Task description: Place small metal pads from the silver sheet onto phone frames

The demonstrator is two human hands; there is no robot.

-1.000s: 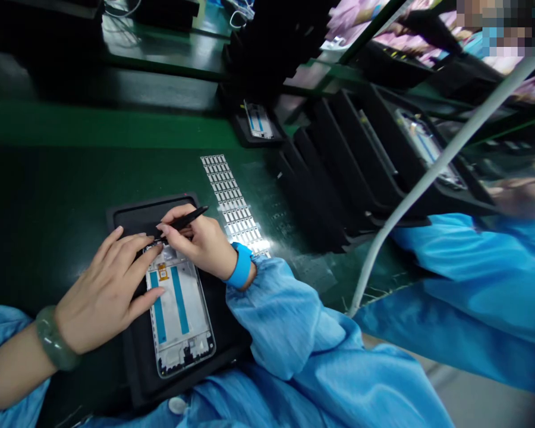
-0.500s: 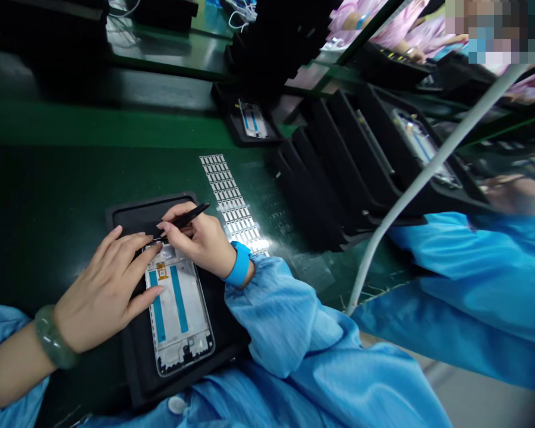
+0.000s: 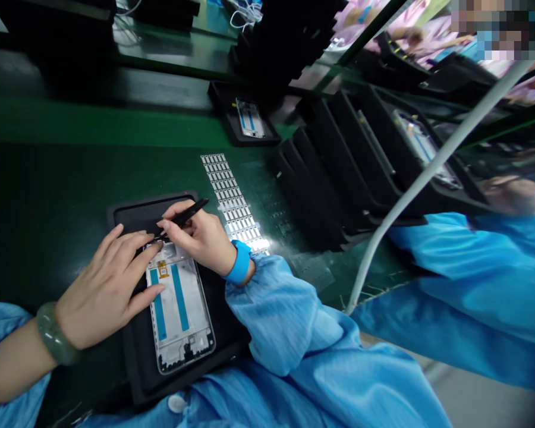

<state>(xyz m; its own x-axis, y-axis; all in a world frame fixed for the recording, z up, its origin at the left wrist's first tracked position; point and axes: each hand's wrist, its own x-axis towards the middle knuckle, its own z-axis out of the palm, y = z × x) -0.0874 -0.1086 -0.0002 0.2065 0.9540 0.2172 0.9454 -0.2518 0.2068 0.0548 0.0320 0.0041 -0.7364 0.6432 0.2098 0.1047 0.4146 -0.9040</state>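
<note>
Our right grip (image 3: 203, 238) is clasped around a black pen (image 3: 189, 212), which slants down to the frame's (image 3: 194, 315) top edge; whether its tip touches, we cannot tell, as fingers hide it. Our left grip (image 3: 100, 303) lies spread, fingertips at that same top edge and thumb over the frame's left side. The frame rests in a black tray (image 3: 138, 211) before us, with two blue strips (image 3: 179, 297) along it and an orange flex (image 3: 163, 269) near its top. We wear a blue band (image 3: 239, 264) on the right wrist and a green bangle (image 3: 56, 333) on the left.

Beyond our right grip, a sheet of small labels (image 3: 227, 193) lies on the green tabletop (image 3: 71, 184). Farther back, a second tray (image 3: 224, 98) carries another frame (image 3: 249, 119). To our right lean stacked trays (image 3: 312, 196), with a grey cable (image 3: 396, 211) and a co-worker's blue sleeve (image 3: 459, 249) beside them.
</note>
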